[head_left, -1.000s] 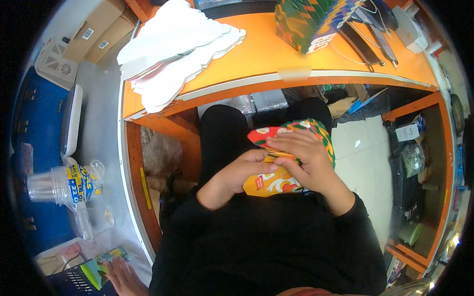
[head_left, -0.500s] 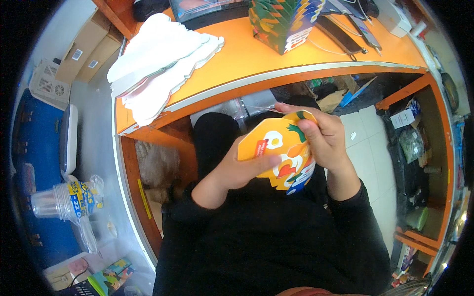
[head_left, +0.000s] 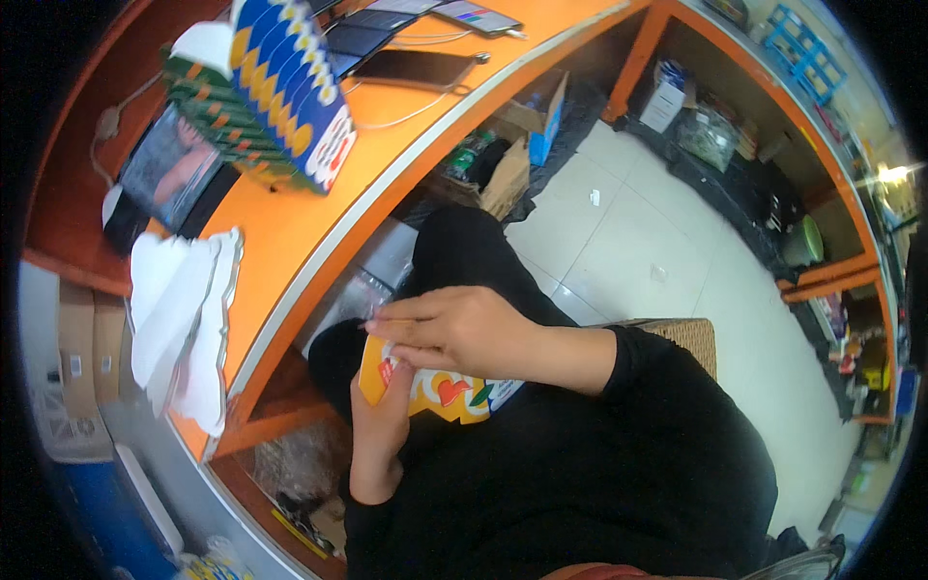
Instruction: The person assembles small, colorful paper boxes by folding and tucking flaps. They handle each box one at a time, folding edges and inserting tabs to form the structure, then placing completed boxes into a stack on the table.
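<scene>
Beyond the left end of the orange desk (head_left: 266, 242) stand brown cardboard boxes (head_left: 77, 338). On the desk's left part lies a loose pile of white paper cut-outs (head_left: 179, 329), and behind it, on the desk, a dark-framed screen (head_left: 174, 159). A nested row of green-and-blue patterned cartons (head_left: 280, 106) stands on the desk to the right of these.

In front of the desk's near edge, above the lap, the left hand (head_left: 380, 423) holds a yellow printed carton (head_left: 442, 394) by its left end, thumb laid along its face. The yellow carton is tilted, off the desk, between both hands. The right hand (head_left: 474, 333) reaches over its upper edge, fingers close together and touching it (I cannot tell whether they grip or only press, since the tips overlap the other hand).

Farther right on the desk rest a dark phone (head_left: 416, 70) and, beyond it, a phone with a lit screen (head_left: 478, 17). Under the desk sits an opened cardboard box (head_left: 507, 184). On the floor (head_left: 638, 227) right of the desk are part of a woven wicker piece (head_left: 691, 346) and, well apart, a green bin (head_left: 802, 242).
</scene>
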### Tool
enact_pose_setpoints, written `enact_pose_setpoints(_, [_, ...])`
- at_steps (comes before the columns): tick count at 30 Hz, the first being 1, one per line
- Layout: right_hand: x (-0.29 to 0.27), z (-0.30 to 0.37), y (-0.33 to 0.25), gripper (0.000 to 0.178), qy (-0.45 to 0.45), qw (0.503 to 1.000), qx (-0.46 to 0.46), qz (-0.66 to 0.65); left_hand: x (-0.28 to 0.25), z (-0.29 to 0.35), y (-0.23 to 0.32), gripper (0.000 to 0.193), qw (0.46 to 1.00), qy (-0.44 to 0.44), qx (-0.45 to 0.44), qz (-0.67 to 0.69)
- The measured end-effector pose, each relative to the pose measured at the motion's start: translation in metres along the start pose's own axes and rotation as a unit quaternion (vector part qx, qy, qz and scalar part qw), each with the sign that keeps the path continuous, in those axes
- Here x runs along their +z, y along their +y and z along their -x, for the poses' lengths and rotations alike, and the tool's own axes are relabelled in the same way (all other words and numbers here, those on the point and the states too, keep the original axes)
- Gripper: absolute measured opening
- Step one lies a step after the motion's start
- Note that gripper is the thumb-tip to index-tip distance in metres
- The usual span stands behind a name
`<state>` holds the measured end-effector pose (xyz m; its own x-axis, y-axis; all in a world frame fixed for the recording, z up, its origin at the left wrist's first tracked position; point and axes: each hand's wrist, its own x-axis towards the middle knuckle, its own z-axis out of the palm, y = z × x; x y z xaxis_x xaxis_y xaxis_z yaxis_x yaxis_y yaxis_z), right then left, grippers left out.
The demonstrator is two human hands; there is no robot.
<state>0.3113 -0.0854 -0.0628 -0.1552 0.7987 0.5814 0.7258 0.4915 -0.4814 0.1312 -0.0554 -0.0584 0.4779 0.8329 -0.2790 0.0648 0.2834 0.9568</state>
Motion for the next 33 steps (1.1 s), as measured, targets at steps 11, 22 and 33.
enact_pose_setpoints(11, [-0.004,0.015,0.015,0.04,0.033,0.999,0.032,-0.023,0.0,-0.005,-0.011,0.035,0.999,0.021,-0.009,0.027])
enact_pose_setpoints(22, [-0.019,0.001,0.005,0.037,-0.1,0.985,0.094,-0.099,0.002,0.0,0.006,0.036,0.997,0.013,-0.064,-0.028])
enact_pose_setpoints(33, [-0.025,-0.001,-0.002,0.031,-0.085,0.979,0.079,-0.168,-0.009,0.0,-0.007,0.037,0.99,-0.092,-0.056,0.096])
